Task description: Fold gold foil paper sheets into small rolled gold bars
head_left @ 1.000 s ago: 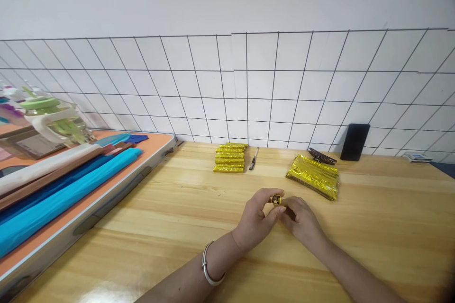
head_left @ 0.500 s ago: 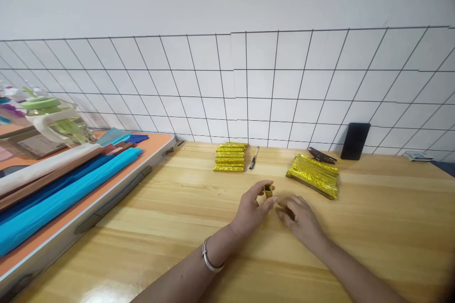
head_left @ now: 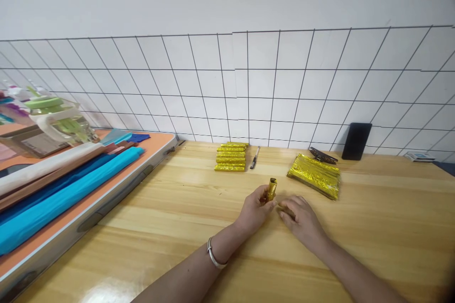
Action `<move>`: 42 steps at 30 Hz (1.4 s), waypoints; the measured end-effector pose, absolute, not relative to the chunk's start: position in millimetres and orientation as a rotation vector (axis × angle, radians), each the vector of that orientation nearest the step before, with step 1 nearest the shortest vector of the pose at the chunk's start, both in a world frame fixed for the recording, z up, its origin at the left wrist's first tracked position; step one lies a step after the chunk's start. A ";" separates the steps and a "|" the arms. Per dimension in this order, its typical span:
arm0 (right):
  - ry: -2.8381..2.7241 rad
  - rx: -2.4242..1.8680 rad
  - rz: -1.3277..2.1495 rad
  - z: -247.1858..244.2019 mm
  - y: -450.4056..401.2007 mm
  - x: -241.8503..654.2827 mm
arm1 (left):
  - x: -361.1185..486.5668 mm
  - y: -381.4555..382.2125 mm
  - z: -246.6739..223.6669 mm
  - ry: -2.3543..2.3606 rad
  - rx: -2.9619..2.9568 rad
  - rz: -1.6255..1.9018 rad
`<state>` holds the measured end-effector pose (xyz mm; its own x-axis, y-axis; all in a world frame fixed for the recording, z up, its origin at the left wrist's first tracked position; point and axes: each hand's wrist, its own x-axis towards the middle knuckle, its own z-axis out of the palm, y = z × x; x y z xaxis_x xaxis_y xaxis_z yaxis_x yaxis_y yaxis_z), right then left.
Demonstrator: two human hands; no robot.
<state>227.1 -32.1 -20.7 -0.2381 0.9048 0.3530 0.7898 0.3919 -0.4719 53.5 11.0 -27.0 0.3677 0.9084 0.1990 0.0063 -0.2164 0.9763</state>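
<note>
Pale wood is spread beneath a grid-lined wall point(head_left: 263, 83), and on this table point(head_left: 159, 236) a gold foil tube point(head_left: 272, 189) is held upright, or nearly so, right of the middle. It is pinched low by the left hand point(head_left: 254, 210), with its open top exposed above the fingers — a grip apparently chosen so that the rim is left uncovered. The right hand point(head_left: 302, 218) is held just beside it, fingers curled to a narrow gap; whether anything thin is pinched there cannot be told.

Toward the far edge, gold foil sticks point(head_left: 230, 161) are laid side by side, perhaps to be kept in order, with a pen point(head_left: 254, 158) placed just beside them. Farther right, a gold foil stack point(head_left: 314, 177) is set flat, seemingly within easy reach of the right hand; a dark clip point(head_left: 323, 156) is placed behind it. Near the far right corner, a black slab point(head_left: 356, 141) is propped against the wall, which probably supports it.
</note>
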 end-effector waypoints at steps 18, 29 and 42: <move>-1.704 -1.330 0.374 4.6 -44.9 227.1 | 55.7 -1.1 -10.8 0.879 1.629 1.084; -1.825 -1.178 0.524 24.0 -49.0 224.7 | 65.8 -18.9 -11.2 0.637 1.633 0.960; -1.899 -1.091 0.401 34.7 -54.2 218.5 | 63.3 -16.2 -14.5 0.706 1.710 0.933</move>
